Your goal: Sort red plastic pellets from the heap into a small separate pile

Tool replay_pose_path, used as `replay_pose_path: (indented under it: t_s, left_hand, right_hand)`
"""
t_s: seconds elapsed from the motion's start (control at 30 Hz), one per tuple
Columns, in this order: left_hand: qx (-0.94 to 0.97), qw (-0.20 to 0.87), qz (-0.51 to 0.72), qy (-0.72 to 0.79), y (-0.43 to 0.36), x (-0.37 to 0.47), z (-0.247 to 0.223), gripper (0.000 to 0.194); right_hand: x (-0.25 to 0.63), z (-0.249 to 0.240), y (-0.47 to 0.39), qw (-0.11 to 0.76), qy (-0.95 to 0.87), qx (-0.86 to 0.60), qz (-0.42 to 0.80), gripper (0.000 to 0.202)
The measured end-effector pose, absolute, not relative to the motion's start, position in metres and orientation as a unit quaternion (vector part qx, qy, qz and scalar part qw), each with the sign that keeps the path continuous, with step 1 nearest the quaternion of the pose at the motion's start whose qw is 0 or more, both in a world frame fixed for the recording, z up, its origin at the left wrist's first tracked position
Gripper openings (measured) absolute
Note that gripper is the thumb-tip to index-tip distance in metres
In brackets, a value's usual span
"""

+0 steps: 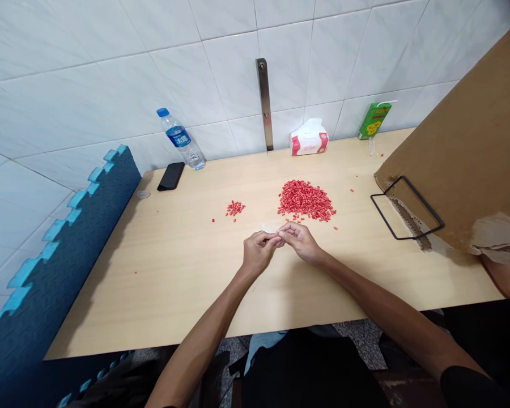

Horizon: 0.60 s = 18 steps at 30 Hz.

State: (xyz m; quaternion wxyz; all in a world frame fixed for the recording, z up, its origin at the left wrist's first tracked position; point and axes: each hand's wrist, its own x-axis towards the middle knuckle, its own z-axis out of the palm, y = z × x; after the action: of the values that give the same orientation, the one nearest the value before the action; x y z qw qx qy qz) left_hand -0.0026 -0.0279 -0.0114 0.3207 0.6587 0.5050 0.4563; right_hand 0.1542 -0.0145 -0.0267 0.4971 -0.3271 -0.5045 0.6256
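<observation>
My left hand point(259, 251) and my right hand point(301, 241) meet over the middle of the table, fingertips pinched together. Between them a small red piece point(277, 234) shows faintly, mostly hidden by the fingers. Just beyond my right hand lies a large heap of short red cylindrical pieces point(306, 200), with a few strays along its near edge. A much smaller cluster of the same red pieces point(235, 208) sits to the left, beyond my left hand.
Along the tiled wall are a black phone point(170, 177), a water bottle point(181, 139), a tissue pack point(309, 139) and a green drink carton point(374, 120). Blue foam matting point(80, 238) borders the left. At right stand a cardboard panel point(459, 147) and black wire frame point(429, 231); another person's arm point(504, 280) shows.
</observation>
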Motion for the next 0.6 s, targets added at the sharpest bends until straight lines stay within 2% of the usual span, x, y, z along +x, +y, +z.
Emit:
replay_pose_path:
  t_s: [0.6]
  left_hand:
    - [0.650,0.322,0.462,0.510,-0.0283,-0.0010,-0.0072,0.018]
  right_hand:
    - [0.1538,-0.0232,-0.0159,0.490,-0.503,-0.323,0.635,0.031]
